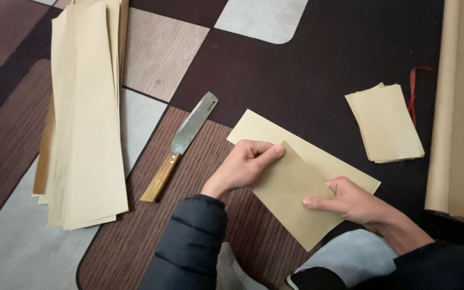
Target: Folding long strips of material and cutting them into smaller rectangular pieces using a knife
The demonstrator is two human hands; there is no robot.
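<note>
Both hands work a tan sheet lying on the patterned floor, folded over on itself; the left hand has its fingers curled shut on the folded flap's upper edge, thumb along the crease; the right hand pinches the flap's right edge, fingers closed on the paper; a knife with a wooden handle lies just left of the sheet; a tall stack of long strips sits further left; a small pile of cut pieces rests to the right, near a paper roll at the edge.
</note>
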